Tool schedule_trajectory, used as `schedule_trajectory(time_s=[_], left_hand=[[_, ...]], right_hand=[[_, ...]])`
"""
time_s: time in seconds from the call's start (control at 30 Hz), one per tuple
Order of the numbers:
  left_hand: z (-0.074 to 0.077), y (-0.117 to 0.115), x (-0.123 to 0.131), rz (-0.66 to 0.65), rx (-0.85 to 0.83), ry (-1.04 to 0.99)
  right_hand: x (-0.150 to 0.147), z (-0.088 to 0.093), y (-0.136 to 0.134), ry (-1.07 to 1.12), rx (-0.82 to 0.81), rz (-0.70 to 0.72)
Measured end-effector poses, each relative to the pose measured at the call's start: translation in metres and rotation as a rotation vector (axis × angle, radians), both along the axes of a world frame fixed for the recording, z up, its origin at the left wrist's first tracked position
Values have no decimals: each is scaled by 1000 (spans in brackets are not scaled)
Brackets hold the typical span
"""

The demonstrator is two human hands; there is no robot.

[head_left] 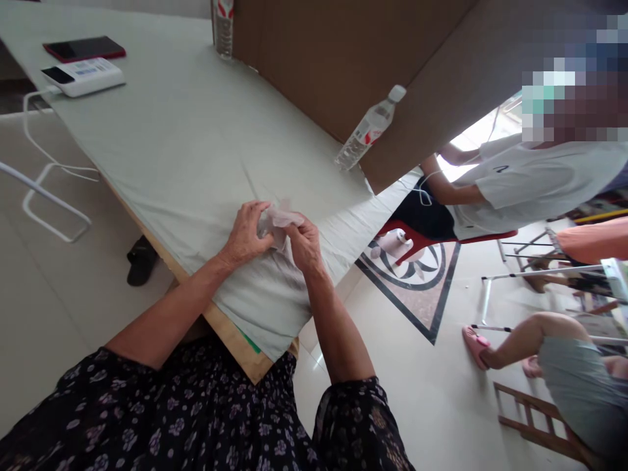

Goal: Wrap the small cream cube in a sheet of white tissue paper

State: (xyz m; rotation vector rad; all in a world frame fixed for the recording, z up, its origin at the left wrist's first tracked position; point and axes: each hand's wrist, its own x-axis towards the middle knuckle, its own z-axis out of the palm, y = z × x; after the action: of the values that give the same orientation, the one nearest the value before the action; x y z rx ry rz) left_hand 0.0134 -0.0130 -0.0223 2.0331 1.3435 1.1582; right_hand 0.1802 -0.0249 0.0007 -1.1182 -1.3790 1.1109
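Both hands are together above the near corner of the cloth-covered table (pixel 191 137). My left hand (pixel 244 237) curls around a small clear, glass-like object (pixel 263 226). Its exact kind is hard to make out, since fingers and tissue cover much of it. Between thumb and fingers, my right hand (pixel 306 243) pinches a thin whitish tissue (pixel 285 219), pressed against the clear object. A loose end of the tissue hangs down between the hands.
A large cardboard panel (pixel 314 59) stands on the table, with water bottles (pixel 370 131) (pixel 224 29) beside it. At the far left lie a phone (pixel 86 48) and a white cabled device (pixel 93 77). A person in a white shirt (pixel 520 180) sits to the right; another person's leg (pixel 527 337) shows beyond.
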Motion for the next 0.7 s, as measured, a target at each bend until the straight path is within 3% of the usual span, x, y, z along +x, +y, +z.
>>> schedule_trajectory(time_s=[0.17,0.43,0.57,0.7], left_hand=[[4,5,-9,-123,-121,-68],[17,0,-12,-177,-236,-164],[20,0,-12,-180,-217,-155],[20,3,-13,-152,-289,-249]], right_hand=[[4,-3,-11,-139,166,69],[14,-13,-25,-427,407,152],[16,-18,-30,-650,427,147],[12,-14,-20,-576,398,72]])
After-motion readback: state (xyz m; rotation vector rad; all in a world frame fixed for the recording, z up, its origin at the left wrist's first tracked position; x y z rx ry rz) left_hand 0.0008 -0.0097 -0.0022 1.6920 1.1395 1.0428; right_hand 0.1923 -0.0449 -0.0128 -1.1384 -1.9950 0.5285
